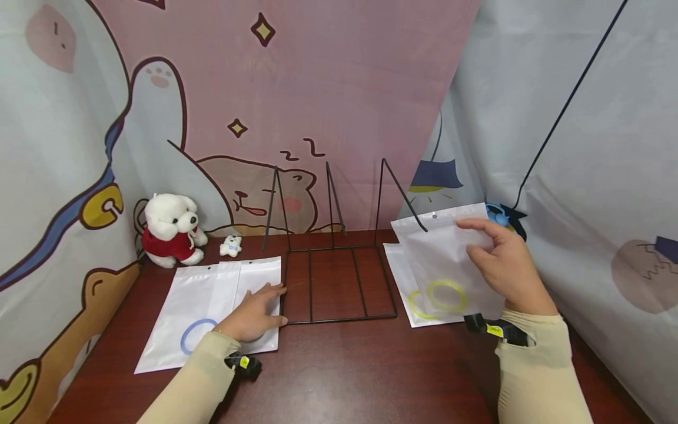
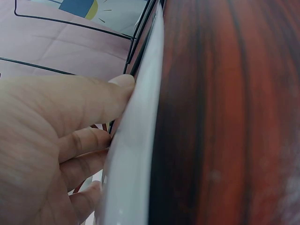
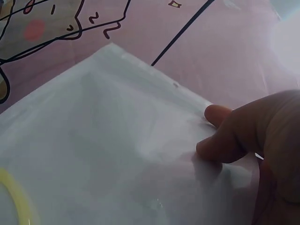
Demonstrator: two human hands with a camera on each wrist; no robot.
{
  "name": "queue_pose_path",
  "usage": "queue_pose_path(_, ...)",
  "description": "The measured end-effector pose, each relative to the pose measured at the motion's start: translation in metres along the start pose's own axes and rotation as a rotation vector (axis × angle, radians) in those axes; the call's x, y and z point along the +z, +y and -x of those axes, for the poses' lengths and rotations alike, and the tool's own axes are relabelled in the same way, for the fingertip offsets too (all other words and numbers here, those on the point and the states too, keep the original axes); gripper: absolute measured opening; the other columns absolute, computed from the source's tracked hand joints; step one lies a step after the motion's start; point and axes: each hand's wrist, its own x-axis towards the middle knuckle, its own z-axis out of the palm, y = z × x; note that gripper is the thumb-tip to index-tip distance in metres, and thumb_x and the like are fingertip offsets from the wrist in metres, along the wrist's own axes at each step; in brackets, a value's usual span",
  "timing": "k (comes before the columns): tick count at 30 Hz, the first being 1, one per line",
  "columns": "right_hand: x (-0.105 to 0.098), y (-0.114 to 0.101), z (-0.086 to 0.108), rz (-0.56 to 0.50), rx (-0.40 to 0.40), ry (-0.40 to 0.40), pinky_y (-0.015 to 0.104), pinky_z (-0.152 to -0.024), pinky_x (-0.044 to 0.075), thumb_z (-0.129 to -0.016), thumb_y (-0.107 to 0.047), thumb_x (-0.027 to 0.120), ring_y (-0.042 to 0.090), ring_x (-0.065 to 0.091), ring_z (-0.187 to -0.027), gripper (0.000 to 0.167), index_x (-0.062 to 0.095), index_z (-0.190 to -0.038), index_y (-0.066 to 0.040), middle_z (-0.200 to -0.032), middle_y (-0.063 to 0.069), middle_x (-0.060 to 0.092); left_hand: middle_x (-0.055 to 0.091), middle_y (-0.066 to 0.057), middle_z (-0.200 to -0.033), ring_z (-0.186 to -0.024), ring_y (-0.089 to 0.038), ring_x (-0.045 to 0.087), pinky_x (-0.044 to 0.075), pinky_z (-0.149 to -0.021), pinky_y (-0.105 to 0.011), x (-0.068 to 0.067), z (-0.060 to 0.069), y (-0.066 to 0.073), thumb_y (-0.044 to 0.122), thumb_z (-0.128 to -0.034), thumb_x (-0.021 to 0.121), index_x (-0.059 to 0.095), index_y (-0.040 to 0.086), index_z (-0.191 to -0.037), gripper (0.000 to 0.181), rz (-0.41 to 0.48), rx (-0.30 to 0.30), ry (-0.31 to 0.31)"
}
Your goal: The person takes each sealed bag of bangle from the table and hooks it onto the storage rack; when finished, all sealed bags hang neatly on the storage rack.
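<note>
In the head view my right hand (image 1: 505,268) pinches the upper right edge of a white bag (image 1: 442,253) with a yellow ring (image 1: 446,296) inside. Its punched hole is close to the tip of the rack's right prong (image 1: 405,194); whether they touch I cannot tell. Another white bag (image 1: 398,277), also with a yellow ring, lies beneath. My left hand (image 1: 254,315) rests, fingers spread, on a white bag (image 1: 272,268) beside the black wire rack (image 1: 339,321). The right wrist view shows thumb and finger (image 3: 218,133) on the bag (image 3: 117,126).
Overlapping at the left is a white bag (image 1: 175,306) with a blue ring (image 1: 190,335). A white plush dog (image 1: 169,229) in red and a small white figure (image 1: 231,245) stand at the back left. Something blue (image 1: 497,214) sits behind the raised bag.
</note>
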Motion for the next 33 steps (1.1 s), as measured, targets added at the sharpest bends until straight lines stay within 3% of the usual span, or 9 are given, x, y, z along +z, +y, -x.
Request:
queue_pose_path(6,0.001,-0.006,0.004,0.003,-0.023,0.012,0.029,-0.041,0.035,-0.099,-0.008,0.069,0.015,0.036,-0.045,0.032,0.074,-0.129,-0.015,-0.086,0.011,0.057,0.044,-0.017,-0.165,-0.159,-0.044,0.024,0.006,-0.125,-0.073,0.000,0.000,0.000,0.023,-0.0935,0.077,0.052,0.001,-0.153,0.068,0.005,-0.011,-0.006)
queue_pose_path(12,0.000,-0.008,0.008,-0.026,-0.031,-0.003,0.028,-0.044,0.040,-0.101,-0.012,0.068,0.020,0.047,-0.051,0.029,0.074,-0.129,-0.016,-0.098,0.006,0.060,0.045,-0.018,-0.164,-0.158,-0.045,0.025,0.007,-0.125,-0.073,-0.001,0.001,0.003,0.023,-0.0931,0.078,0.053,0.001,-0.152,0.068,0.012,-0.010,-0.007)
queue_pose_path(18,-0.001,-0.009,0.010,-0.082,-0.100,-0.026,0.030,-0.044,0.040,-0.098,-0.006,0.071,0.018,0.047,-0.050,0.026,0.076,-0.122,-0.014,-0.088,0.001,0.060,0.046,-0.018,-0.163,-0.158,-0.046,0.027,0.008,-0.124,-0.074,-0.002,0.003,0.004,0.023,-0.0923,0.079,0.054,0.001,-0.152,0.068,0.008,0.005,0.002)
queue_pose_path(22,-0.001,-0.008,0.011,-0.161,-0.151,-0.037,0.027,-0.046,0.043,-0.095,0.002,0.072,0.015,0.051,-0.051,0.025,0.077,-0.118,-0.009,-0.092,-0.006,0.064,0.046,-0.018,-0.163,-0.157,-0.046,0.027,0.008,-0.124,-0.075,-0.002,0.003,0.004,0.023,-0.0919,0.079,0.055,0.000,-0.151,0.068,0.007,0.009,0.004)
queue_pose_path(29,-0.003,-0.012,0.015,-0.233,-0.210,-0.057,0.020,-0.060,0.053,-0.095,0.007,0.069,0.011,0.064,-0.070,0.021,0.077,-0.109,-0.005,-0.109,-0.010,0.070,0.046,-0.018,-0.163,-0.158,-0.046,0.027,0.007,-0.124,-0.074,-0.002,0.003,0.003,0.023,-0.0923,0.078,0.054,0.001,-0.152,0.068,0.008,0.005,0.003)
queue_pose_path(33,-0.004,-0.013,0.016,-0.255,-0.243,-0.080,0.021,-0.057,0.052,-0.095,0.010,0.069,0.010,0.062,-0.071,0.021,0.077,-0.108,-0.004,-0.107,-0.009,0.071,0.046,-0.018,-0.163,-0.158,-0.046,0.027,0.007,-0.124,-0.074,-0.002,0.002,0.003,0.023,-0.0923,0.078,0.054,0.000,-0.152,0.068,0.010,0.005,0.003)
